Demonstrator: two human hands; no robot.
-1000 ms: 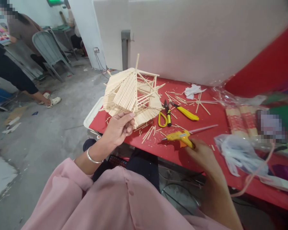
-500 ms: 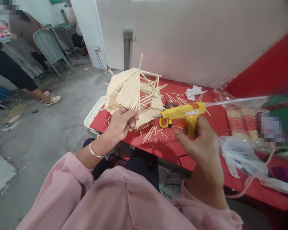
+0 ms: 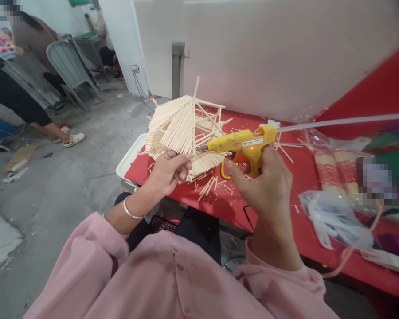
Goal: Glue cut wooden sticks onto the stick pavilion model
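The model (image 3: 177,128) stands on the red table (image 3: 232,212), built of pale thin sticks. Its sloping roof is closely covered on the left; on the right, bare sticks cross an open frame. One stick rises from the peak. The left hand (image 3: 172,172) is at its near edge, thumb and finger pinched together; what lies between them is hidden. The glue gun (image 3: 241,142), yellow, with an orange trigger and white label, is gripped in the right hand (image 3: 271,184), nozzle pointing at the model. A translucent glue stick (image 3: 346,121) juts from its back.
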